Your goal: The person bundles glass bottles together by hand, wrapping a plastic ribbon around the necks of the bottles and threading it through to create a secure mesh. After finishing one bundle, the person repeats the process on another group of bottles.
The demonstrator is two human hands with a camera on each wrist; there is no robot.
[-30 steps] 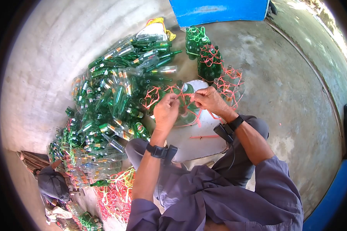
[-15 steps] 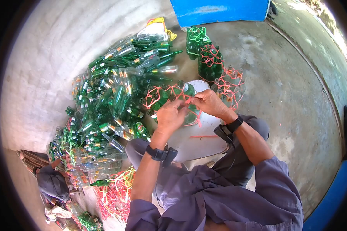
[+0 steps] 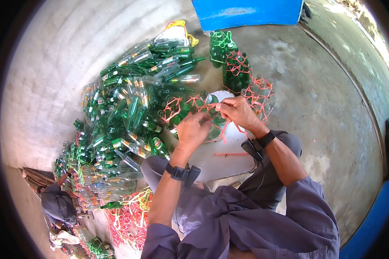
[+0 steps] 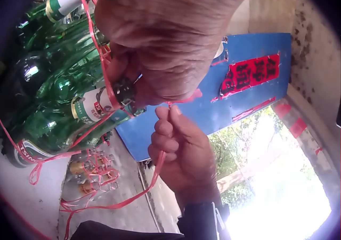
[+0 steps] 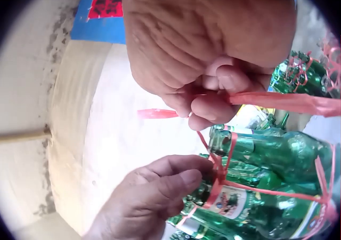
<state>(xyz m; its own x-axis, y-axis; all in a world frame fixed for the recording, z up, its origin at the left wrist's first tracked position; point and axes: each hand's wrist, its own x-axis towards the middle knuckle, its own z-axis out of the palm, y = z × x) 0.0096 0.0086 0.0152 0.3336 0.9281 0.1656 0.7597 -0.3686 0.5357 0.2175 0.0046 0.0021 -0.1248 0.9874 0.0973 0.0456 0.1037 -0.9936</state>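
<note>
Left hand [image 3: 191,129] curled round the neck of a green bottle [image 5: 250,197] at the edge of the bundle, thumb and fingers pinching where the red string [image 4: 106,80] wrapped it. Right hand [image 3: 237,111] just beside, thumb and forefinger pinching the same string, one strand running taut off to the side. The bundle of green bottles [image 3: 188,108] lay on a white board [image 3: 229,155] over the person's lap. Beyond it, a loose pile of bottles [image 3: 129,103] on the concrete floor [image 3: 324,108]; tied bundles [image 3: 237,71] stood near a blue panel [image 3: 246,11].
</note>
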